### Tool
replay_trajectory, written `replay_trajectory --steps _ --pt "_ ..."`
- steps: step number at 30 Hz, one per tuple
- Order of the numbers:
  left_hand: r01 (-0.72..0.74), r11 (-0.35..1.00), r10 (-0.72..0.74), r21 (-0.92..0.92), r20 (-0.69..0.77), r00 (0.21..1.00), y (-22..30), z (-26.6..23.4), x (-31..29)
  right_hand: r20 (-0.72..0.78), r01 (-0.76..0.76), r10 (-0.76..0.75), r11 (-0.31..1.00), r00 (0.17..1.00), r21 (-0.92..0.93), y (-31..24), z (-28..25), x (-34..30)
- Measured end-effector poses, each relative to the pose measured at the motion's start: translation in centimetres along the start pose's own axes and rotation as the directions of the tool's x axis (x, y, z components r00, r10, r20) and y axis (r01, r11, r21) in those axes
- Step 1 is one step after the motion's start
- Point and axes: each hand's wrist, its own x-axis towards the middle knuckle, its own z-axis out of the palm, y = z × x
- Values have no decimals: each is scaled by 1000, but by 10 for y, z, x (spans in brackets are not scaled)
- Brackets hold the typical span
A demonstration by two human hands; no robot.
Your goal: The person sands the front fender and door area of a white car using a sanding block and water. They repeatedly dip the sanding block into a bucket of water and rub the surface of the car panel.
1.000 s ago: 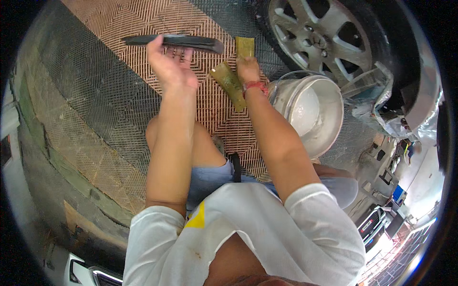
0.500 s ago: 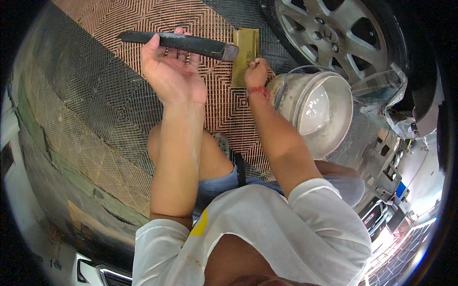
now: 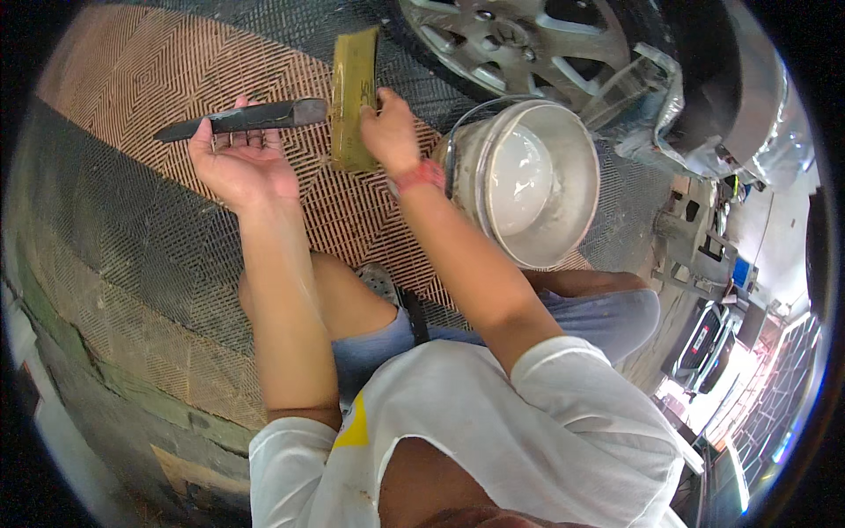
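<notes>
Black trim strip (image 3: 267, 115) ran crosswise, tapered tip leftward.
Left hand (image 3: 253, 172) cradled it; right hand (image 3: 390, 134) gripped olive sandpaper (image 3: 353, 97).

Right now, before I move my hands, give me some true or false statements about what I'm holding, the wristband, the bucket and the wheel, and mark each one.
1. The left hand holds a long black strip. True.
2. The right hand holds a brush. False: it holds an olive-yellow sandpaper sheet by its edge.
3. The bucket contains whitish liquid. True.
4. The red wristband is on the left wrist. False: it is on the right wrist.
5. The alloy wheel shows above the bucket in the picture. True.
</notes>
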Motion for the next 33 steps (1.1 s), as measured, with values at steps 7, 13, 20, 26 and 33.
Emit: replay_trajectory --steps 7,13,20,26,33 --pt "169 983 -174 70 67 982 -43 17 29 74 329 -322 895 944 -300 -90 -287 -47" --pt "448 731 -668 514 409 621 -116 40 -14 64 174 -264 422 962 -890 -16 -382 -77" --pt "328 467 -854 821 321 410 -164 34 -52 742 310 112 860 661 -405 190 -203 -20" --pt "369 445 -877 816 314 363 -179 34 -70 508 142 501 599 701 -788 312 -162 -10" --pt "454 491 -842 743 272 467 -179 32 -51 425 -541 367 314 827 780 57 -251 -13"
